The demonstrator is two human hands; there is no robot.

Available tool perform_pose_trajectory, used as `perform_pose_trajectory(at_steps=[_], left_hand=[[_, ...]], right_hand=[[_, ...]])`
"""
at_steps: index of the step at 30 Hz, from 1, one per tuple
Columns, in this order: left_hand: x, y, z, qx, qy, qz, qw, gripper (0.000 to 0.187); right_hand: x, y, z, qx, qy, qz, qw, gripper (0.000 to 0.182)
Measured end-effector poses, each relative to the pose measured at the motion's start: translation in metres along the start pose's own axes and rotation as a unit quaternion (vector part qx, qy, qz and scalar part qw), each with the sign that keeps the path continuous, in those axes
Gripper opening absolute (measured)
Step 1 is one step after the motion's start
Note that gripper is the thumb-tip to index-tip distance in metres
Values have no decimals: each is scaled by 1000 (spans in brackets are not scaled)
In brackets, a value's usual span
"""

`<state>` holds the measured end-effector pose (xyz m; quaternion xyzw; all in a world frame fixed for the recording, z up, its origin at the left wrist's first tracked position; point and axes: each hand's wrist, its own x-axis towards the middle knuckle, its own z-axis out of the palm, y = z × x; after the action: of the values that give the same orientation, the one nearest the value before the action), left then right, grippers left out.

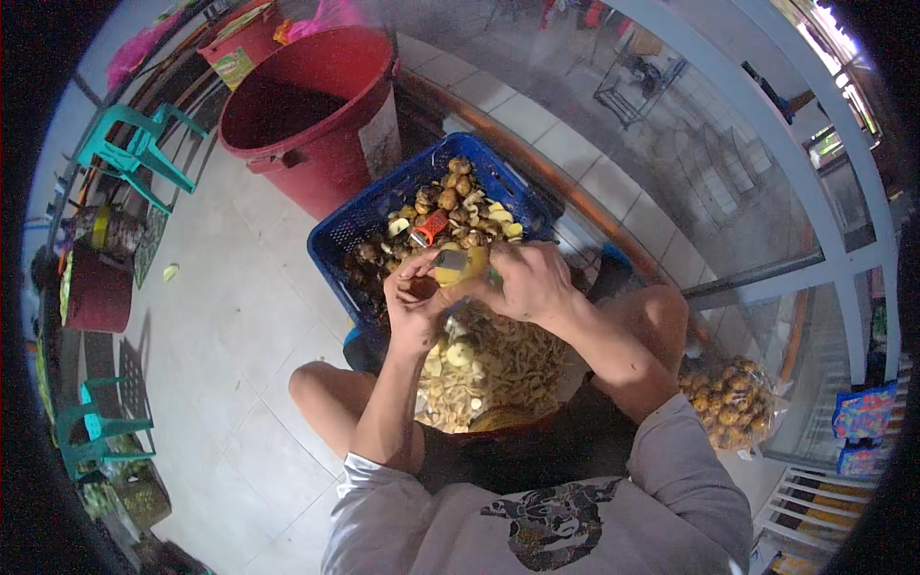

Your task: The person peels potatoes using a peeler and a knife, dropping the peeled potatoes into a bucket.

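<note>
My left hand (417, 295) is closed around a peeled yellow potato (471, 264), held above the near edge of the blue crate. Across the potato lies a flat grey blade (449, 260). My right hand (533, 280) is wrapped round the knife, with a bit of green showing between the fingers; most of the handle is hidden. Beyond the hands, the blue crate (331, 240) holds brown unpeeled potatoes (448, 198) and some pale cut pieces. An orange peeler (431, 227) rests on top of them. Below my hands is a heap of peelings (498, 369) with a peeled potato (460, 354) on it.
A large red bin (307, 163) stands behind the crate at the left. Green plastic chairs (134, 149) line the left side. On my right, a clear bag of potatoes (733, 407) sits near a glass door frame (767, 278). Pale floor tiles (230, 316) spread to the left.
</note>
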<state>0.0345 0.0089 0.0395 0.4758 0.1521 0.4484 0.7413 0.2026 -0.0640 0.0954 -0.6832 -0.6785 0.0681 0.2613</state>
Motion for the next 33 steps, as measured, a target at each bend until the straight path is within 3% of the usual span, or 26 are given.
perform_pose_trajectory(at_steps=[2,6,8,9,18,25,27,33], left_hand=[[-1,-5,4,17,64,-2,998,44],[-1,-16,1,-68,62,-25,995,45],[0,-6,7,-178,66,-97,977,47],[0,1,11,-170,47,-82,981,50],[-2,9,5,-87,-16,-45,995,52],[-3,3,3,-33,-15,-36,999,53],[-4,2,11,-108,11,-16,994,50],[-6,-5,18,-121,63,-7,991,48]], right_hand=[[1,-1,0,-78,61,-48,994,43],[2,5,9,-56,56,-51,996,43],[12,1,4,144,77,-8,986,62],[11,-2,-15,138,-42,74,987,67],[9,4,-5,135,1,7,991,82],[3,11,5,70,-18,1,997,76],[2,10,11,77,35,-35,996,65],[2,5,11,-40,140,-90,985,51]])
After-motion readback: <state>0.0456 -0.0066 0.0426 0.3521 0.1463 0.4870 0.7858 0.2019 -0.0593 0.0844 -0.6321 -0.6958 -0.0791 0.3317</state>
